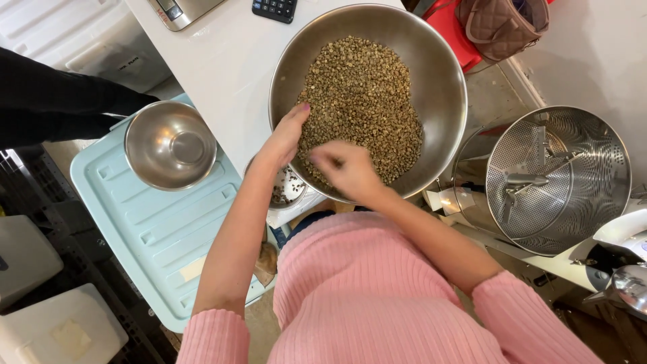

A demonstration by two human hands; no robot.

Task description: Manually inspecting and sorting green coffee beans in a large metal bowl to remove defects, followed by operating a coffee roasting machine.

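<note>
1. The person's pink ribbed knit sweater (377, 296) fills the lower middle and lower right of the frame, nearest the camera, sleeves pushed up to the elbows.
2. A large round stainless-steel bowl (438, 87) takes the upper centre. It sits on a white countertop (229, 61), and its near rim juts past the counter's edge toward the person. A mound of pale green-brown unroasted coffee beans (360, 94) covers its floor, leaving the far and right walls bare.
3. A perforated steel drum with a stirring arm inside (559, 178) stands at right, just beside the big bowl's rim, with little room between them.
4. A light blue ridged plastic lid (155, 229) lies at lower left, below the counter edge. A small empty steel bowl (170, 143) rests on its upper part.
5. The left hand (288, 135) lies over the big bowl's near-left rim, fingers loosely spread down into the beans.
6. The right hand (347, 170), blurred, is half curled at the mound's near edge; I cannot tell whether it grips any beans.
7. A small dish of darker beans (286, 187) peeks out under the big bowl's near rim, between the forearms.
</note>
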